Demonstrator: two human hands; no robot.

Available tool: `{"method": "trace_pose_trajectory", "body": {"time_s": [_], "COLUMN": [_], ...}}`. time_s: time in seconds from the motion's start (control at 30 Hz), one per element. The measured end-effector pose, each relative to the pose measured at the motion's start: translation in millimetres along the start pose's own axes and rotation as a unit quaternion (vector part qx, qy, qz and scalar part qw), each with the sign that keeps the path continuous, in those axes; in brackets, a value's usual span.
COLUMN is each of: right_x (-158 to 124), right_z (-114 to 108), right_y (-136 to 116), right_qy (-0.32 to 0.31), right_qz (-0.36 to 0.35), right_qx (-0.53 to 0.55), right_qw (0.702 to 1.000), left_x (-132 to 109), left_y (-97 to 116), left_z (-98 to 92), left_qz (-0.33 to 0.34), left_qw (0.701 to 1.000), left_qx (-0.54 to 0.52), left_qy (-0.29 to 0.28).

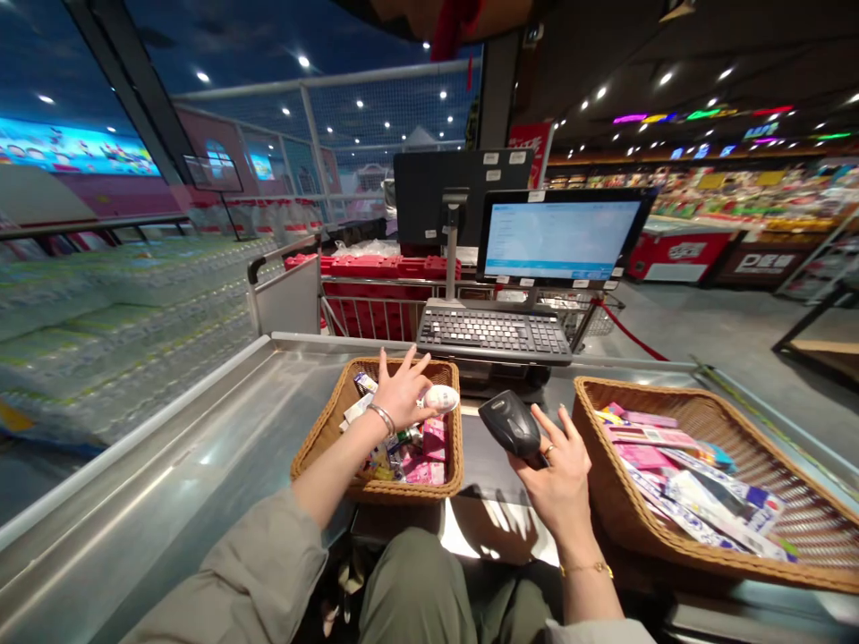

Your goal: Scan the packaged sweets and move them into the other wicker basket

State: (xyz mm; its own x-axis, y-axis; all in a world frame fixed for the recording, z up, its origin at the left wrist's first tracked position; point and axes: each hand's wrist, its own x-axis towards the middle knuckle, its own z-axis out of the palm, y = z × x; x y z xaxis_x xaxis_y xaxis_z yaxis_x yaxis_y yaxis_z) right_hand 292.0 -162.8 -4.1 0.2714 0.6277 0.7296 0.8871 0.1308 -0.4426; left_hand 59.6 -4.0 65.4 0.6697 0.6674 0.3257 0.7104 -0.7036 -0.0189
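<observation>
My left hand (401,392) hovers over the left wicker basket (327,429), pinching a small white egg-shaped item (441,398) between thumb and fingers, the other fingers spread. That basket holds several small packets, many of them pink. My right hand (560,474) grips a black handheld barcode scanner (510,422), its head pointing toward the white item. A bracelet sits on each wrist.
A second wicker basket (819,559) at the right holds several flat packets. Behind stand a keyboard (493,333), a lit checkout screen (560,237) and a red shopping cart (376,295). A steel counter (188,465) stretches left, with stacked bottled water beyond.
</observation>
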Motion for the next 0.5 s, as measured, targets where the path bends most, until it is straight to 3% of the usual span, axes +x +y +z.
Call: {"method": "trace_pose_trajectory", "body": {"time_s": [0.5], "right_x": [13], "right_z": [-41], "right_y": [3], "right_qy": [0.030], "right_qz": [-0.024], "right_qx": [-0.038], "right_qw": [0.999], "left_x": [31], "left_y": [55], "left_z": [-4.0], "left_qz": [0.007], "left_qw": [0.997], "left_qx": [-0.027], "left_qy": [0.074]}}
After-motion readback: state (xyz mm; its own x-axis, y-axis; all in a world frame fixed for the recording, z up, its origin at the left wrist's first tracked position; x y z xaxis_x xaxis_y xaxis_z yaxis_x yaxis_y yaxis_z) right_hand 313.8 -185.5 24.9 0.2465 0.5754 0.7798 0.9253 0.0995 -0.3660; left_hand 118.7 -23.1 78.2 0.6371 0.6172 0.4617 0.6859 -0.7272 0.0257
